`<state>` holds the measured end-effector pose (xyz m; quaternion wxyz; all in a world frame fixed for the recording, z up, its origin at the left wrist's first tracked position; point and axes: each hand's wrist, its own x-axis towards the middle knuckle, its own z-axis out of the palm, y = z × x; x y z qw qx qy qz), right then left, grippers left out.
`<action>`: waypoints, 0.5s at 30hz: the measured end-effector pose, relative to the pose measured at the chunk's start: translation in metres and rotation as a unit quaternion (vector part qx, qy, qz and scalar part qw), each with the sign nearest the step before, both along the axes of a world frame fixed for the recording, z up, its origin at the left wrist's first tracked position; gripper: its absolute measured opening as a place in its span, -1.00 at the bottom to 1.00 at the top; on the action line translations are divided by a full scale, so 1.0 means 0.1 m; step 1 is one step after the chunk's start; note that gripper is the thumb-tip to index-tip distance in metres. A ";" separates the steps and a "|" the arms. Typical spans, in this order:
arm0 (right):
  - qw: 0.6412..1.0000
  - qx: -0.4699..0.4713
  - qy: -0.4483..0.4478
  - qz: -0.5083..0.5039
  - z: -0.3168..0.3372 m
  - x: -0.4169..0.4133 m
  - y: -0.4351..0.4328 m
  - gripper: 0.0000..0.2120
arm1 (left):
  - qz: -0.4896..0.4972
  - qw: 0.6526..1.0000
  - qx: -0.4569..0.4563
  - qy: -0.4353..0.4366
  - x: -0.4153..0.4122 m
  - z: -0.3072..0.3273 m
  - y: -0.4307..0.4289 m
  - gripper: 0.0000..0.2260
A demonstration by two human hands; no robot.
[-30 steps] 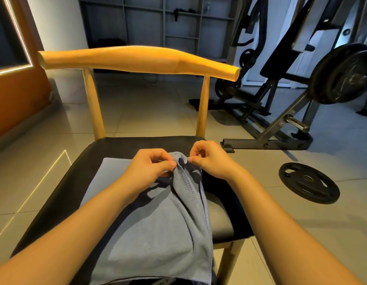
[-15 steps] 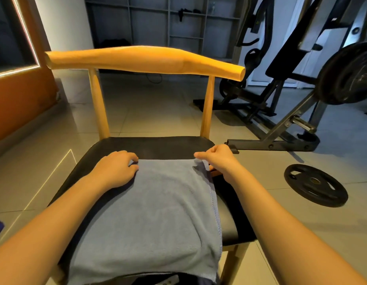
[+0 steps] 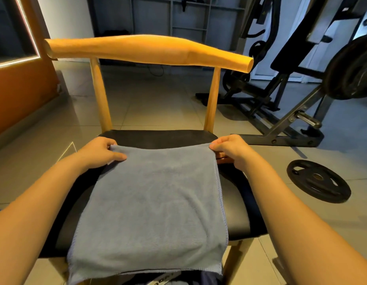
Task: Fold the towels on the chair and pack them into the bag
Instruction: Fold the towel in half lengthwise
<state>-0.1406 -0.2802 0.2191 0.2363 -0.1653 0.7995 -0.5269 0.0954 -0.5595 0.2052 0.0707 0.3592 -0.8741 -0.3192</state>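
Left hand point(image 3: 100, 153) and right hand point(image 3: 232, 150) pinch the grey towel's point(image 3: 153, 202) far corners, fingers point(image 3: 118, 156) curled, on the chair point(image 3: 149, 49)

One towel point(image 3: 149, 194); one chair point(image 3: 147, 50); two hands, the left hand point(image 3: 100, 153) and the right hand point(image 3: 230, 149). One loose weight plate point(image 3: 318, 181); one weight machine point(image 3: 281, 139).

A grey-blue towel point(image 3: 153, 202) lay spread flat on the black seat of a wooden chair point(image 3: 158, 137). A stitched hem ran down its right side, and its near end hung over the seat's front edge. The left hand point(image 3: 100, 153) and right hand point(image 3: 232, 150) each pinched one far corner.
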 end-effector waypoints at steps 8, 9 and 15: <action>0.993 0.064 0.093 -0.040 -0.01 -0.18 -0.20 -0.90 | 0.100 0.979 0.120 0.130 0.05 0.12 -0.13 -0.87; 0.994 0.072 0.073 -0.046 0.01 -0.20 -0.25 -0.90 | 0.119 0.974 0.132 0.140 0.03 0.12 -0.15 -0.88; 0.995 0.074 -0.042 -0.060 0.08 -0.36 -0.62 -0.85 | 0.198 0.941 0.224 0.156 -0.27 0.14 -0.33 -0.84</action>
